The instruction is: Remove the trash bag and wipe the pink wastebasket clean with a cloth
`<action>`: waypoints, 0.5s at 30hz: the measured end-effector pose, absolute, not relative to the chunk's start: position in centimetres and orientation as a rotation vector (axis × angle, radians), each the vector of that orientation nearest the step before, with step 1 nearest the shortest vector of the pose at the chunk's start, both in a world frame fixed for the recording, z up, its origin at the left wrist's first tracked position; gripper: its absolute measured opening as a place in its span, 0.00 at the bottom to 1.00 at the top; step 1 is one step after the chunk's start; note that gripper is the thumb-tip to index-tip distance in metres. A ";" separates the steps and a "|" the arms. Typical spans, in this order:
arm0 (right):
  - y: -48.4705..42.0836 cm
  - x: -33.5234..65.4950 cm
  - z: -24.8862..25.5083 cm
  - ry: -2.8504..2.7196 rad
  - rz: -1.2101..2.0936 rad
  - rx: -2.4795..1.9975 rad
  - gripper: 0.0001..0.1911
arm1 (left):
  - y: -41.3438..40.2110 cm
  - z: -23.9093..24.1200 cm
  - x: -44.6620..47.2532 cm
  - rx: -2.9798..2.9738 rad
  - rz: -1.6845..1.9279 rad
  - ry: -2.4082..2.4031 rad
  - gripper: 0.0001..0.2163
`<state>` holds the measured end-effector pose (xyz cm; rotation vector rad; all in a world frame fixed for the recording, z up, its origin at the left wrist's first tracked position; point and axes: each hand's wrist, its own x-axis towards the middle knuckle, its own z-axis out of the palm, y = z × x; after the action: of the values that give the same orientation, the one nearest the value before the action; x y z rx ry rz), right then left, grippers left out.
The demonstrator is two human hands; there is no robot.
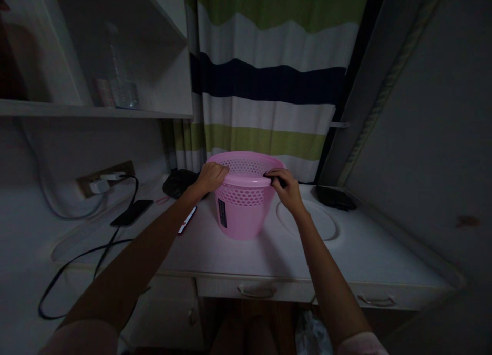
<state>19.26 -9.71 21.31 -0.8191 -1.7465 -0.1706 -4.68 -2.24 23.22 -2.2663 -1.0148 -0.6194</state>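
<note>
A pink plastic basket (242, 211) with a perforated upper wall stands upright on the white desk (238, 252). My left hand (211, 176) curls over the left side of its rim. My right hand (285, 187) grips the right side of the rim, and something small and dark shows under its fingers; I cannot make out what it is. Both forearms reach forward from the bottom of the view.
A dark phone (131, 212) with a black cable (77, 263) lies on the desk at left, below a wall socket (103, 181). A dark bundle (179, 182) sits behind the basket, a black object (333, 197) at right. A striped curtain (269, 78) hangs behind. Shelf (96, 110) above left holds a bottle (122, 78).
</note>
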 end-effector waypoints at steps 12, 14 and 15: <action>-10.6 13.8 21.8 -1.766 -0.521 -1.104 0.10 | -2.6 23.1 -4.4 -2.260 -0.654 -1.075 0.20; -11.0 12.0 22.1 -1.806 -0.621 -1.172 0.10 | -2.7 23.2 -4.3 -2.254 -0.639 -1.085 0.19; -11.2 11.2 22.3 -1.819 -0.661 -1.200 0.11 | -2.8 23.3 -4.3 -2.250 -0.633 -1.087 0.19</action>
<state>11.16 -11.17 22.30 -1.2002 -1.8187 -0.6614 -4.33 -2.77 23.27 -2.2504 -1.0869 -0.6330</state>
